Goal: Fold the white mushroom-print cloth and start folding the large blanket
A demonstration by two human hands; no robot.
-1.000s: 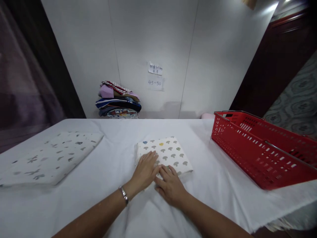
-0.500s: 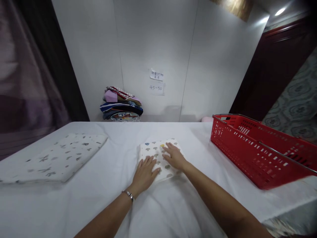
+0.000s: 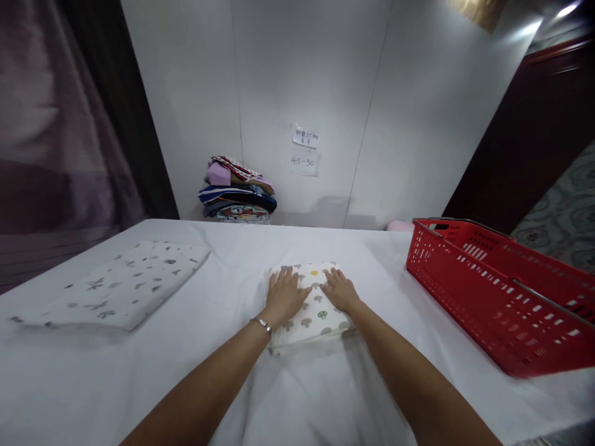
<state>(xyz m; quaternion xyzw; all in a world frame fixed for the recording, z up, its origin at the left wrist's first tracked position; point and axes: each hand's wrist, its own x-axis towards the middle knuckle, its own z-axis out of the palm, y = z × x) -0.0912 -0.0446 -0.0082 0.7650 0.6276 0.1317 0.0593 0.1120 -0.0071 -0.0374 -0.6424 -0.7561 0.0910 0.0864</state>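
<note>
**Two flat hands on a folded cloth: sources of slippage**

Clock positions are read from the cloth's centre, with 12 toward the wall. The left hand [image 3: 286, 297] lies palm down at 10 o'clock, the right hand [image 3: 341, 291] at 1; both are open, fingers spread, grasping nothing. Beneath them, the mushroom-print cloth [image 3: 310, 322] lies folded on the table [image 3: 116, 384]. Unequal pressure from the palms could shear the top layer and skew the fold. The bracelet [image 3: 263, 323] on the left wrist, close to the cloth's edge, might snag it. At 6 o'clock the white table covering is wrinkled; a dragging push could shift covering and cloth together. The near edge is blurred, so whether its layers lie flush is uncertain. Farther out, a second printed cloth [image 3: 149, 272] lies near 9 o'clock and a red basket [image 3: 465, 279] at 3; a wide forearm sweep leftward could ruck the former.
</note>
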